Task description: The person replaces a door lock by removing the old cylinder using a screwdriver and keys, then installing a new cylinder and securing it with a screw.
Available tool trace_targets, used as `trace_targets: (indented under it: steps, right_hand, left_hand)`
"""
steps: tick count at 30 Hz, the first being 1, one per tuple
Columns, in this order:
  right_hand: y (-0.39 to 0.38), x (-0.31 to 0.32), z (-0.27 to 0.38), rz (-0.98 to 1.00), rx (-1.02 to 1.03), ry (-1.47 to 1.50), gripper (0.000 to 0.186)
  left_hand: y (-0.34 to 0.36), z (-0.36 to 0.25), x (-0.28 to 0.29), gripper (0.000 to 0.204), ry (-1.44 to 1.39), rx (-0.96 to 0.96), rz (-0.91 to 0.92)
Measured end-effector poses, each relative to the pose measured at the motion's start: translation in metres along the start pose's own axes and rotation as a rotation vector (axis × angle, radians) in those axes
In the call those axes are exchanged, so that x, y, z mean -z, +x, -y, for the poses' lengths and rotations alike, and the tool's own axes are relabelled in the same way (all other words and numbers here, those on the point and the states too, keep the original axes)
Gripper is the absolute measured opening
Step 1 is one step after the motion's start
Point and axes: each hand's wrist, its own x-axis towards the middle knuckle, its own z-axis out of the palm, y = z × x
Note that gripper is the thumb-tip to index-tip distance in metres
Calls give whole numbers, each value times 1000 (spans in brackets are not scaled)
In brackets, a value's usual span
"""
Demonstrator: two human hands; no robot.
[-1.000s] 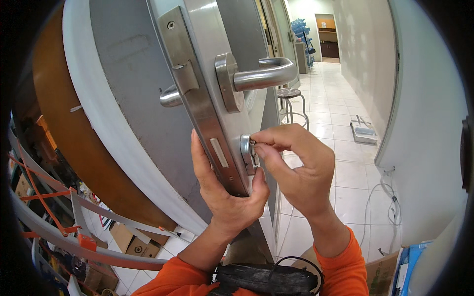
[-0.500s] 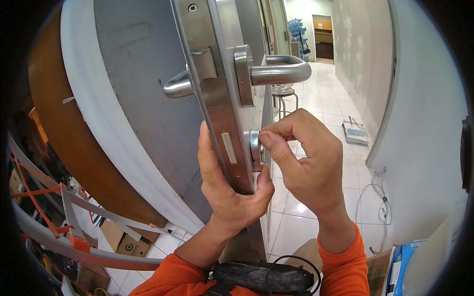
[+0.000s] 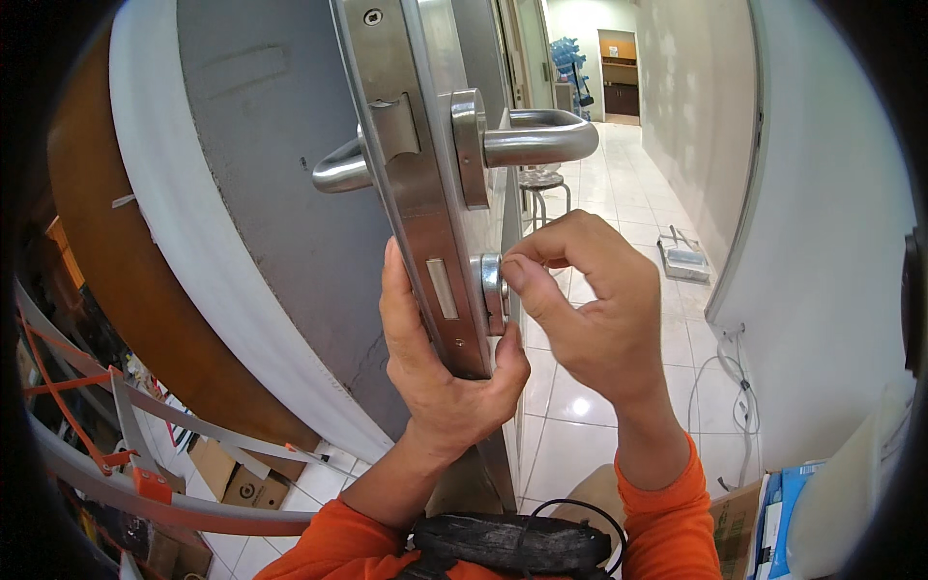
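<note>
Left fingers (image 3: 399,304) grip 1 door (image 3: 418,208); right fingers (image 3: 518,275) pinched closed at 1 lock (image 3: 492,298); 2 handles (image 3: 539,145) above.

White tiled floor (image 3: 572,464) under stool (image 3: 541,180), tray (image 3: 685,261), cardboard box (image 3: 255,490).

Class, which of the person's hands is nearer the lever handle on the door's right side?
Right. The right hand is just below that lever handle, at the lock fitting; the left hand is lower, around the door's edge.
</note>
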Motion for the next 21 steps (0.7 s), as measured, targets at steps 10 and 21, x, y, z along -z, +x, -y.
trace_targets:
  steps: [10,21]
  right_hand:
    - [1,-5,-5,55,-68,198,9]
    - [-89,44,4,-287,-33,-336,17]
  left_hand:
    - [0,0,4,105,19,13,2]
    - [-18,5,14,72,502,45,14]
